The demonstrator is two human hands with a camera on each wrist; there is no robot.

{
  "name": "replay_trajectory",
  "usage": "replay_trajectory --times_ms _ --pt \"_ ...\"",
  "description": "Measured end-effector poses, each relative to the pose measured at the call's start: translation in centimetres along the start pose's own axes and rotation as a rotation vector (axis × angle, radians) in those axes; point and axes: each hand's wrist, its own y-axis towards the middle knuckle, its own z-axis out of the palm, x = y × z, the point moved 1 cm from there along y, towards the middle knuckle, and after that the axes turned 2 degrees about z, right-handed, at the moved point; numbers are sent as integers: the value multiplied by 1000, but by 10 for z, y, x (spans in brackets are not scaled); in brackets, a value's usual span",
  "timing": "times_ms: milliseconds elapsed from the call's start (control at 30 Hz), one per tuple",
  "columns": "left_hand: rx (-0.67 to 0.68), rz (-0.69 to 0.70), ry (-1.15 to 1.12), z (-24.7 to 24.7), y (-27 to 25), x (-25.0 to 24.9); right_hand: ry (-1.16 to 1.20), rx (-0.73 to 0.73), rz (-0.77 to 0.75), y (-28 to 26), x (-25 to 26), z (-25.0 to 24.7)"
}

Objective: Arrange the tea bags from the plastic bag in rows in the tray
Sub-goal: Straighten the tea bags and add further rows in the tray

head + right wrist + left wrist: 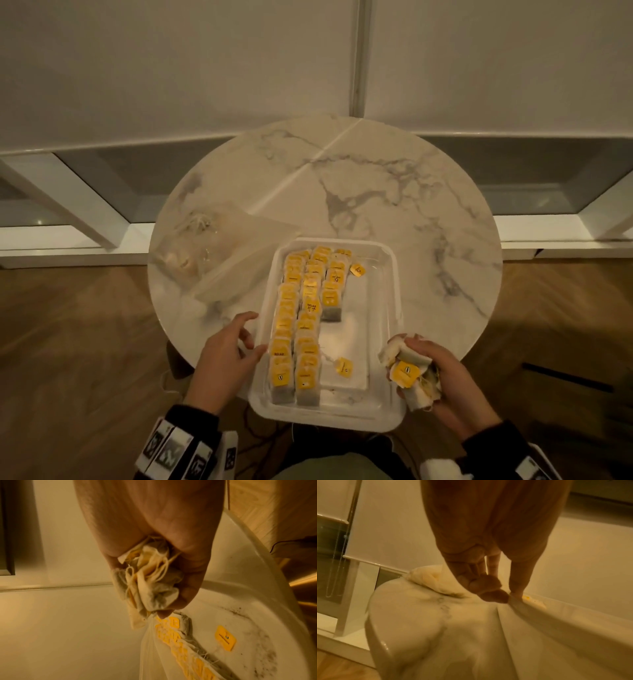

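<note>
A clear plastic tray (390, 274) sits at the near edge of a round marble table (394, 178). Tea bags with yellow tags (301, 325) lie in it in two long rows, with a shorter third row (334, 291) at the far end. My left hand (253, 344) is at the tray's left rim (556, 622), thumb and curled fingers (496, 596) pinching it. Just right of the tray, my right hand (421, 373) grips a crumpled bunch of tea bags (407, 371) (150, 582). The clear plastic bag (212, 250) (433, 580) lies left of the tray.
Two loose yellow tags on strings lie in the tray's bare right half, one at the near end (343, 367) (225, 638) and one at the far end (358, 270). A wall with white blinds stands close behind the table. Wooden floor (68, 342) surrounds it.
</note>
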Motion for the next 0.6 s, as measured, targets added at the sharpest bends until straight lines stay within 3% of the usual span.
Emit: replay_trajectory --times_ms 100,200,300,500,600 --pt "-39 55 51 -5 -8 -9 15 23 13 2 5 14" --pt "-92 241 -33 -6 -14 -40 58 14 57 9 5 29" --pt "22 349 -208 7 -12 -81 51 -38 151 19 -1 38" --pt "294 345 -148 34 12 -111 72 -124 221 26 -8 42" --pt "332 324 -231 36 18 -111 64 -138 228 25 -5 44"
